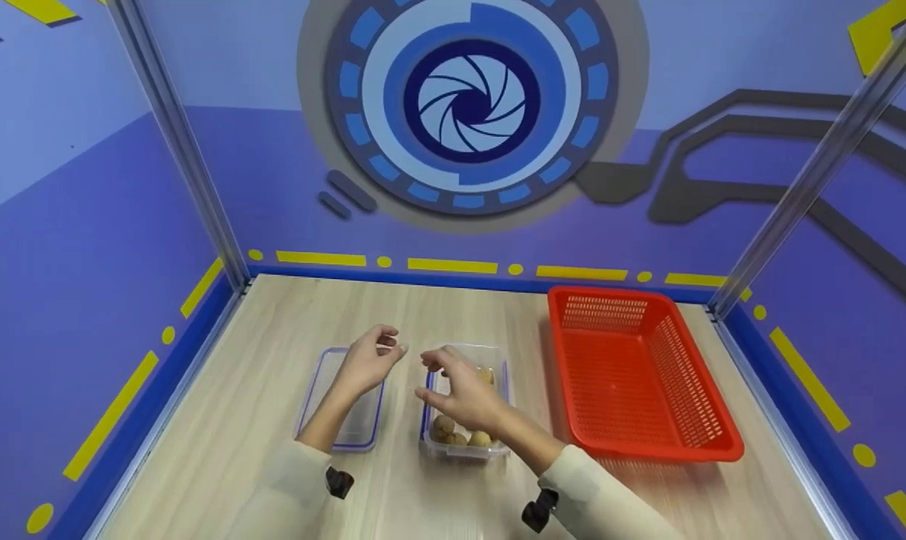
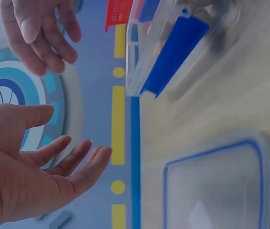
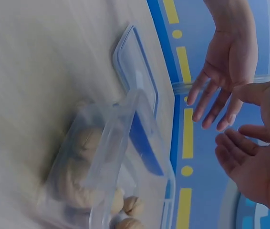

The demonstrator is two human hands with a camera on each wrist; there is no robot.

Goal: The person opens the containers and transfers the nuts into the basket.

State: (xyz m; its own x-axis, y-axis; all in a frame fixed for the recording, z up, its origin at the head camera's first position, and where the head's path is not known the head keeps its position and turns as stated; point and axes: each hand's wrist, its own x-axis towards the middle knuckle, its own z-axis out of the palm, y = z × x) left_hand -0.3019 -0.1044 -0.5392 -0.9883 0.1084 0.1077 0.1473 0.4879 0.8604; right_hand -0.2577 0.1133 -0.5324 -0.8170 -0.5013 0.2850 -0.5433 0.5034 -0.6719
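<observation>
My left hand hangs in the air over the far part of a clear lid with a blue seal, which lies flat on the table. Its fingers are loosely bent and hold nothing. Above a clear plastic box with blue side clips is my right hand, fingers relaxed and likewise holding nothing. Several round tan walnuts lie inside the open box, partly hidden by the right hand and forearm in the head view. Across a small gap, the two hands face each other without touching.
A red plastic basket with slotted walls stands to the right of the box, with nothing seen inside it. Blue printed panels and metal posts enclose the wooden table at the back and sides.
</observation>
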